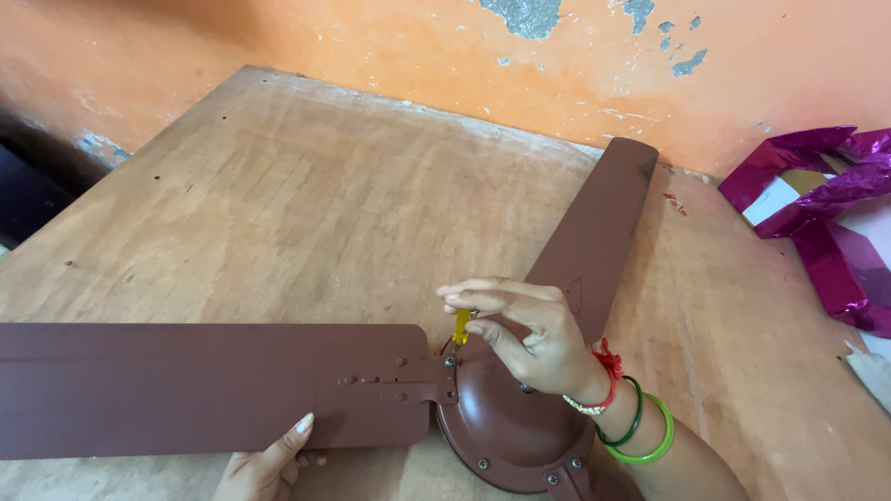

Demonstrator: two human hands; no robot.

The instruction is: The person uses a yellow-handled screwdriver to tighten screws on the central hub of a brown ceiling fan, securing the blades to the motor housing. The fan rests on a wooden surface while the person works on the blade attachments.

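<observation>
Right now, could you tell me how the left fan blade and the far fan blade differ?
The left fan blade lies level across the view and runs off the left edge; the far fan blade angles up toward the orange wall, its rounded tip in view. The left hand presses on the left blade; the right hand, holding a yellow-handled screwdriver, partly covers the far blade's root. Both are brown and meet the motor housing.

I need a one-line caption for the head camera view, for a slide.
Right hand sets a yellow-handled screwdriver on a brown ceiling fan hub while left hand steadies a blade.
</observation>
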